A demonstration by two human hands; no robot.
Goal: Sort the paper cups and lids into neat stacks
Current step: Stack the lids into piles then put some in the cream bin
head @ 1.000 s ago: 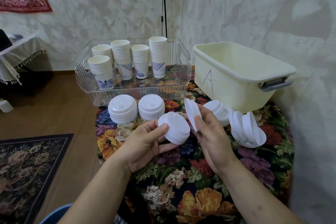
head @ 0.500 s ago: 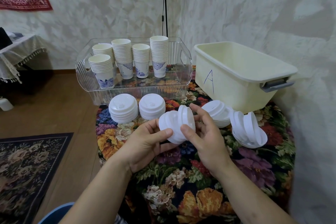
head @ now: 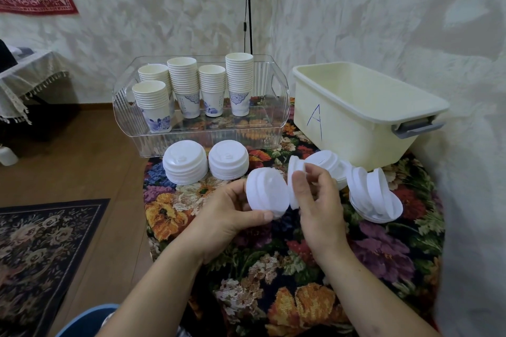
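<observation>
A blue handwritten "A" marks the cream bin [head: 356, 107], while the left hand [head: 227, 216] grips a lid stack [head: 267, 194] and the right hand [head: 319, 200] pinches one lid [head: 294, 172]

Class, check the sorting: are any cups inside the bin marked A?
No. The bin looks empty; the cups stand stacked in the clear tray.

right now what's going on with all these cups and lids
A person is stacking white lids. The left hand grips a small stack of lids, while the right hand pinches a single lid beside it. Two neat lid stacks sit on the floral cloth, with loose lids tumbled to the right. The cup stacks stand in the clear tray.
</observation>
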